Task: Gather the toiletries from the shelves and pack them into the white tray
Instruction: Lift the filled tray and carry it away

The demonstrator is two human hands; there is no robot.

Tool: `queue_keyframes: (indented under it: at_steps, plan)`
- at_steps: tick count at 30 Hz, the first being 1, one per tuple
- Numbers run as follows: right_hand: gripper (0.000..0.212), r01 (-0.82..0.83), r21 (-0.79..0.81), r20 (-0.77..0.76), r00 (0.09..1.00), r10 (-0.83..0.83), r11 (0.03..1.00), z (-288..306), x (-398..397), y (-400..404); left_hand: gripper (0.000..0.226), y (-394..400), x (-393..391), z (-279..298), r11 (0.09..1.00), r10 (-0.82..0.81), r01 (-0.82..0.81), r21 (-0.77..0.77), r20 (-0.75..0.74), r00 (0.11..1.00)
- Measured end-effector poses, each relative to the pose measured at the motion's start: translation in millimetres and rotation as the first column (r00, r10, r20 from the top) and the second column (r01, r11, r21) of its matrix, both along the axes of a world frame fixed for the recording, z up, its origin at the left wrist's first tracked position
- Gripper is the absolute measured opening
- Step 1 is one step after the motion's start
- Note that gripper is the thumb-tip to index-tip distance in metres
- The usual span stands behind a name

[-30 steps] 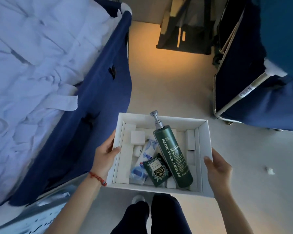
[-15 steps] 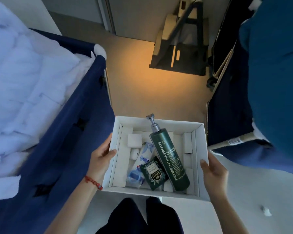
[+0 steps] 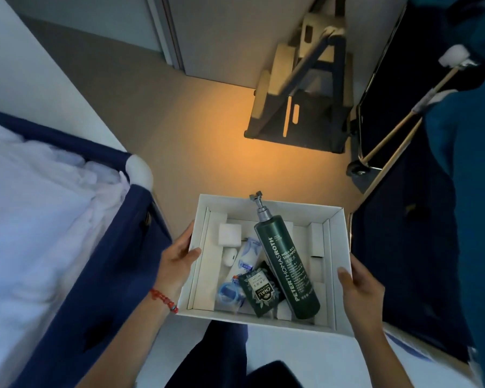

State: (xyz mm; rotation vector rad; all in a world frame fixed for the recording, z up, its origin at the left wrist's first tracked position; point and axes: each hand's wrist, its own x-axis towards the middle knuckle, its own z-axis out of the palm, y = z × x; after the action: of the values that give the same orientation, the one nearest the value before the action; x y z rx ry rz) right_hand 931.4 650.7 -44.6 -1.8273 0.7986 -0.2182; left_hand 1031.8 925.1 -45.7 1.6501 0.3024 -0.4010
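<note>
— At lower centre of the frame: white tray (image 3: 337, 264), carried above the floor, gripped on both sides. Left hand (image 3: 177, 261) on the tray's left wall, thumb hooked over the rim, fingers curled beneath. Right hand (image 3: 359, 289) on the right wall, thumb laid along the rim, fingers wrapped under the edge.

— And inside the tray?

— Lying along the middle: green pump bottle (image 3: 287, 264), pump head resting on the far rim toward the top of the frame, base toward the near wall. Just left of the bottle's lower half, touching it: dark green sachet (image 3: 261, 292), tilted. Left of the sachet, in the near-left corner: blue-and-clear packet (image 3: 228, 294), contents hard to tell. Above that: small white capsule-shaped item (image 3: 230, 256) and clear blue-tipped wrapper (image 3: 248, 254), partly under the bottle. Higher still, near the far-left corner: white square block (image 3: 229, 234).

— Surroundings?

— At left of the frame: navy fabric cart (image 3: 101, 275) heaped with white linen (image 3: 34, 219). At right: second navy cart (image 3: 403, 261) with a pale metal frame. At upper centre right: dark stand (image 3: 297, 119) on a floor lit orange. On the left wrist: red bead bracelet (image 3: 163, 299). At bottom centre: dark trousers (image 3: 207, 359)
</note>
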Motion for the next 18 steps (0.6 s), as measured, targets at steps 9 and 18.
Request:
queue_keyframes:
  at_steps: [9, 18]
  plan:
    - [0.039, -0.032, 0.035, 0.043, 0.999, 0.031, 0.999, -2.6, 144.6, -44.9, 0.055, -37.9, 134.4, 11.5, 1.0, -0.002, 0.002, -0.012, -0.002, 1.0]
    - [0.039, -0.321, 0.033, 0.041, 0.947, 0.319, 0.947, 0.9, 329.1, -93.7, 0.055, -74.1, 236.4, 10.7, 0.963, 0.27, -0.27, 0.018, 0.002, 0.963]
